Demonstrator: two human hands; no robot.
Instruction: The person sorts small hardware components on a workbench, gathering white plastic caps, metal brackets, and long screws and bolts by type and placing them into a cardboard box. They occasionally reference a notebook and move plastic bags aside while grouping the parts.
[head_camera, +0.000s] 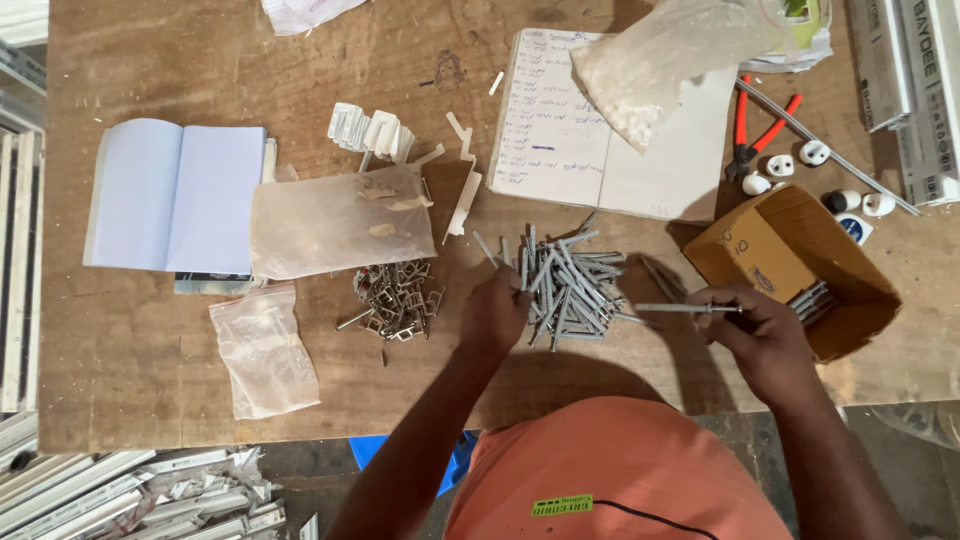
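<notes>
The right hand (765, 335) pinched one long screw (680, 308); the left hand (497, 310) closed on the screw pile (570, 285) just left of it.

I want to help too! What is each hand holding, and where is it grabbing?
The right hand pinches one long grey screw by its right end. The left hand touches the grey screw pile; its grip cannot be told.

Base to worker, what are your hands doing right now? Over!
Left hand at the heap of grey rods. Right hand pinching one grey rod. Cardboard box close by the right hand. Over.
</notes>
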